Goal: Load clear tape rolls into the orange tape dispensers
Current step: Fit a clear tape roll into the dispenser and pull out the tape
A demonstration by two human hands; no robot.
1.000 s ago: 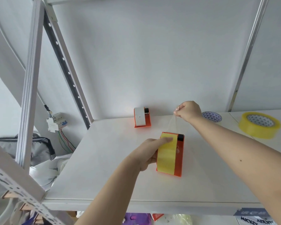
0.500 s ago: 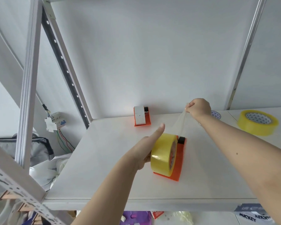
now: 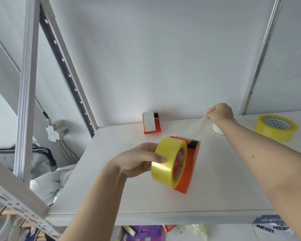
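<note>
Grip: left hand [image 3: 137, 160] clasped round tape roll [image 3: 169, 161], seated on edge in near orange dispenser [image 3: 189, 164] mid-shelf; right hand [image 3: 219, 113] pinching the pulled film end [image 3: 196, 126] (taut). Advice: draw straight over the cutter, roll steadied.

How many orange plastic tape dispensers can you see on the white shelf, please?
2. One orange plastic tape dispenser sits mid-shelf under the yellowish tape roll that the left hand holds; the other stands by the back wall. None seems hidden.
</note>
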